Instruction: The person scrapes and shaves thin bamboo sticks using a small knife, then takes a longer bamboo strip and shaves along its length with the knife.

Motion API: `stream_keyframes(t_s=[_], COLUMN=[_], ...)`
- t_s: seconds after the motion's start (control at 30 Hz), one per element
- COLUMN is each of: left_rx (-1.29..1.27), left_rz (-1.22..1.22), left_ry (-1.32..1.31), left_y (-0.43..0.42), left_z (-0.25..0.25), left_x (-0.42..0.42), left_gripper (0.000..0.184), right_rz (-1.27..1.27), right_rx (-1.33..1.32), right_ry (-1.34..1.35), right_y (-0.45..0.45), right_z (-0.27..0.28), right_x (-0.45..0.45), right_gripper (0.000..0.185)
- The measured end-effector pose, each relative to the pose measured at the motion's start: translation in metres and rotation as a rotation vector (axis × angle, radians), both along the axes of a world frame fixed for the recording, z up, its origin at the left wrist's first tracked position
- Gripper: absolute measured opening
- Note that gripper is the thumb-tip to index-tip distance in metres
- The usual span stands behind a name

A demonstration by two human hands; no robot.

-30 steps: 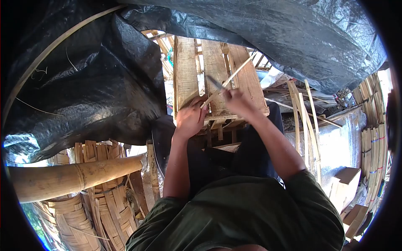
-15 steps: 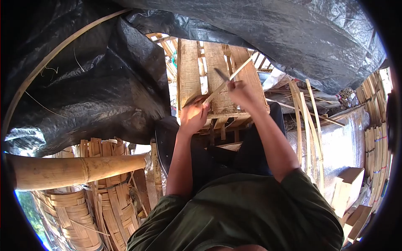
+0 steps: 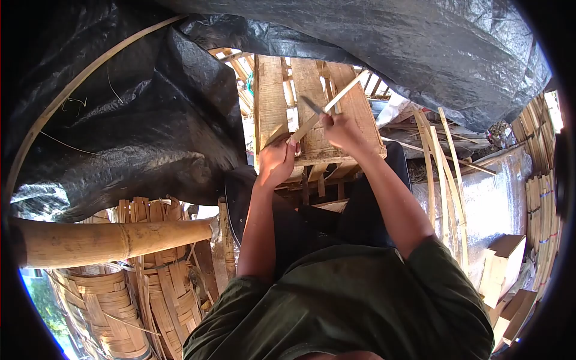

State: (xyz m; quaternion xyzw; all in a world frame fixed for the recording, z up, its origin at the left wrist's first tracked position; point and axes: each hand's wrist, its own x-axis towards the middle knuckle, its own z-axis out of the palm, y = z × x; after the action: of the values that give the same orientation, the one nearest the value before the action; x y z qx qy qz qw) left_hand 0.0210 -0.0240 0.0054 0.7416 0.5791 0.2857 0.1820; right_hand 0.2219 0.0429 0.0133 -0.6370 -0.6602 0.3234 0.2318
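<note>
My left hand is closed around the lower end of a pale bamboo strip, near the front edge of the slatted wooden bench. The strip slants up and to the right over the planks. In my closed right hand is a knife, its dark blade pointing up and to the left. The blade lies across the strip or just beside it; whether they touch I cannot tell. The knife's handle is hidden in my fist.
Black plastic sheeting hangs at the left and overhead. A thick bamboo pole juts in from the left, above woven bamboo baskets. Long bamboo strips lean at the right, near wooden blocks.
The knife and my right hand have shifted slightly up and left. My left hand has turned a little, and the bamboo strip's broader side shows more.
</note>
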Motion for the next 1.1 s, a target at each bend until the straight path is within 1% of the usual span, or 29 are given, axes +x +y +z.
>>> stream_keyframes(t_s=[0.03, 0.07, 0.1, 0.17, 0.2, 0.23, 0.3, 0.33, 0.37, 0.43, 0.47, 0.53, 0.57, 0.6, 0.63, 0.67, 0.7, 0.77, 0.8, 0.83, 0.9, 0.93, 0.97, 1.03, 1.1], left_rx=[-0.054, -0.103, -0.097, -0.118, -0.12, -0.1, -0.079, -0.09, -0.102, -0.086, -0.066, -0.11, -0.153, -0.146, -0.052, 0.035, 0.03, -0.028, 0.023, 0.028, 0.173, 0.167, 0.148, 0.135, 0.047], left_rz=[0.039, 0.08, 0.08, 0.035, 0.035, 0.037, 0.038, 0.058, 0.079, 0.056, 0.034, 0.049, 0.063, 0.063, 0.027, -0.01, -0.01, -0.057, -0.065, -0.064, -0.055, -0.058, -0.071, -0.077, -0.044], left_ry=[-0.031, -0.061, -0.056, -0.019, -0.017, -0.002, 0.012, 0.018, 0.025, 0.029, 0.029, -0.003, -0.029, -0.026, -0.009, 0.008, 0.009, 0.053, 0.084, 0.085, 0.018, 0.019, 0.048, 0.073, 0.111], left_y=[0.0, 0.001, 0.004, 0.002, 0.001, 0.0, -0.002, -0.002, 0.0, 0.002, 0.003, 0.0, 0.0, 0.002, 0.003, 0.001, -0.001, -0.001, -0.001, 0.001, 0.001, 0.0, 0.001, 0.002, 0.0], left_z=[0.001, 0.003, 0.005, 0.003, 0.004, 0.005, 0.005, 0.004, 0.003, -0.002, -0.004, 0.002, 0.006, 0.004, 0.001, -0.004, -0.002, 0.004, 0.001, -0.001, -0.003, -0.003, -0.004, -0.002, 0.0], left_x=[0.002, 0.003, 0.001, -0.003, -0.003, -0.002, 0.0, -0.001, -0.002, -0.004, -0.005, -0.001, 0.0, -0.002, -0.004, -0.006, -0.007, -0.004, -0.003, -0.003, -0.002, -0.003, -0.003, -0.002, -0.001], left_gripper=[0.042, 0.044, 0.044, 0.046, 0.046, 0.047, 0.048, 0.049, 0.049, 0.05, 0.051, 0.05, 0.049, 0.049, 0.047, 0.045, 0.045, 0.037, 0.031, 0.031, 0.029, 0.029, 0.029, 0.029, 0.029], right_rz=[-0.047, -0.113, -0.113, 0.11, 0.146, 0.149, -0.12, -0.062, 0.026, 0.124, 0.122, -0.102, -0.103, 0.014, 0.134, 0.15, 0.151, 0.017, -0.008, -0.008, 0.175, 0.201, 0.198, 0.029, 0.015], right_rx=[-0.038, -0.2, -0.195, -0.021, -0.256, -0.255, -0.076, -0.086, 0.0, -0.035, -0.037, -0.062, -0.06, -0.077, -0.098, 0.022, 0.018, -0.086, -0.046, -0.041, 0.224, 0.239, 0.234, -0.007, -0.028], right_ry=[0.016, 0.03, 0.035, 0.004, 0.012, 0.012, 0.02, -0.031, -0.024, 0.009, 0.009, 0.028, 0.029, -0.006, -0.041, -0.061, -0.059, -0.134, -0.124, -0.123, -0.143, -0.156, -0.156, -0.164, -0.123], right_y=[-0.003, -0.015, -0.018, -0.024, -0.022, -0.012, 0.002, -0.017, -0.021, -0.02, -0.015, -0.003, -0.009, -0.017, -0.023, -0.024, -0.02, 0.003, 0.007, 0.002, -0.017, -0.014, -0.007, 0.008, 0.007], right_z=[0.015, 0.026, 0.021, 0.002, 0.032, 0.024, 0.0, 0.022, 0.006, 0.005, 0.006, 0.02, 0.021, 0.024, 0.025, 0.016, 0.018, 0.028, 0.028, 0.024, 0.008, 0.002, -0.001, 0.021, 0.023], right_x=[-0.002, -0.012, -0.018, -0.027, -0.018, -0.013, -0.007, -0.017, -0.028, -0.025, -0.02, -0.01, -0.014, -0.025, -0.032, -0.031, -0.024, -0.009, -0.008, -0.013, -0.027, -0.027, -0.02, -0.005, -0.006], right_gripper=[0.048, 0.052, 0.052, 0.055, 0.054, 0.054, 0.052, 0.053, 0.054, 0.054, 0.054, 0.053, 0.053, 0.052, 0.051, 0.049, 0.049, 0.05, 0.05, 0.05, 0.05, 0.048, 0.048, 0.047, 0.046])
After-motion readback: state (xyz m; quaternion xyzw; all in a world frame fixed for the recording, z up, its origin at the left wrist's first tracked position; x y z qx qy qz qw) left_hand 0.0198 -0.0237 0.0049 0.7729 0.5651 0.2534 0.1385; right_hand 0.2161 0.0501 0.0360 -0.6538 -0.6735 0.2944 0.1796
